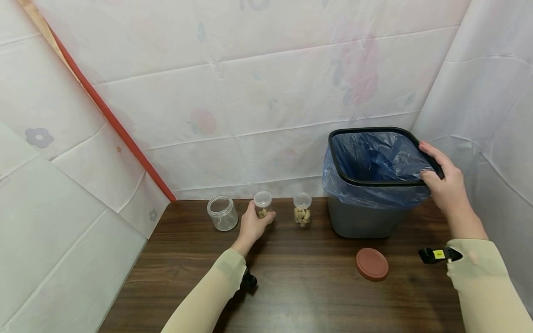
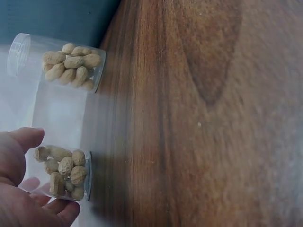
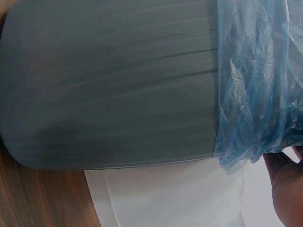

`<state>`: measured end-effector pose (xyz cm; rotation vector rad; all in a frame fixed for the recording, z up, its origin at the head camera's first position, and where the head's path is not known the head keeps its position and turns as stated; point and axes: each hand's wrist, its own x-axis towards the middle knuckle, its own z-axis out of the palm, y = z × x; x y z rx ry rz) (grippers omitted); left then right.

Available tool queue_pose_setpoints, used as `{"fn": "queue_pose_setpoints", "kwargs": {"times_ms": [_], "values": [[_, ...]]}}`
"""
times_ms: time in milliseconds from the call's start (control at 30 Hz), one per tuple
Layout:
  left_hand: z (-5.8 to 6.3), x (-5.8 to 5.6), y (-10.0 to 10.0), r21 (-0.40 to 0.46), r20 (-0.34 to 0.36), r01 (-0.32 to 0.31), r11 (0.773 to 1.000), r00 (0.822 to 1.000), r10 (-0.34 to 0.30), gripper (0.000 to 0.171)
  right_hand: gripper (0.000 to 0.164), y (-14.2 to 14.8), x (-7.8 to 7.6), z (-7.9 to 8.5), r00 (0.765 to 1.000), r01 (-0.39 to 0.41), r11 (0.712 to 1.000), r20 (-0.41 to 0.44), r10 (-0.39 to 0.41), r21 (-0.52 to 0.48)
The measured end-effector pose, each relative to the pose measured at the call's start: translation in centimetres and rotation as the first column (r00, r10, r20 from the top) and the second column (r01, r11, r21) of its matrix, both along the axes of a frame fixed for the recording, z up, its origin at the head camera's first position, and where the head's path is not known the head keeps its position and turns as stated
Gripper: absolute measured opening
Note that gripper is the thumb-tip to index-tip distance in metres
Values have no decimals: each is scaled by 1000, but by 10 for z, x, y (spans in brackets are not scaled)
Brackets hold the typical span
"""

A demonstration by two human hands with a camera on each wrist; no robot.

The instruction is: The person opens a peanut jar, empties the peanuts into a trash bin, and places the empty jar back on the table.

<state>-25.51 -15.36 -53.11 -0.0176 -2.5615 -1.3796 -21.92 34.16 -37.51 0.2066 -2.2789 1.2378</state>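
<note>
My left hand (image 1: 251,227) holds a small clear jar of peanuts (image 2: 65,172), fingers and thumb around its sides. The jar stands upright near the table's back edge, with a translucent lid on top. A matching lidded jar of peanuts (image 1: 302,215) stands to its right. My right hand (image 1: 449,187) grips the right side of the black rim of a grey trash bin (image 1: 358,222). A blue plastic liner (image 1: 374,196) is folded over the bin's rim. In the right wrist view, part of that hand (image 3: 288,191) shows at the liner's edge.
An uncovered, wider clear jar (image 1: 224,218) stands left of my left hand. In front of the bin a reddish-brown round lid (image 1: 372,264) lies flat on the dark wooden table (image 1: 300,286). Pale printed sheeting (image 1: 266,106) hangs behind and at both sides.
</note>
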Motion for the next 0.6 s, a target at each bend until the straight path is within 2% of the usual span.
{"fn": "queue_pose_setpoints", "kwargs": {"times_ms": [133, 200, 267, 367, 433, 600], "values": [[-27, -17, -12, -28, -26, -19, 999, 999, 19, 65, 65, -1, 0, 0, 1000, 0, 1000, 2, 0, 3], [-30, -19, -15, -33, -25, -26, 999, 999, 26, 66, 65, 0, 0, 0, 1000, 2, 1000, 4, -2, 4], [-17, -10, -15, -6, 2, -23, 1000, 1000, 23, 62, 65, 0, -1, -1, 1000, 5, 1000, 5, -5, 4], [13, 10, -9, 15, 44, -35, 999, 998, 34, 55, 65, 2, -2, -1, 1000, 8, 1000, 4, -8, 3], [27, 19, -6, 21, 60, -41, 999, 997, 40, 51, 65, 2, -2, -1, 1000, 10, 1000, 5, -10, 4], [44, 33, -4, 35, 61, -44, 998, 997, 42, 50, 66, 1, 0, 0, 1000, 3, 1000, 8, -3, 0]]}}
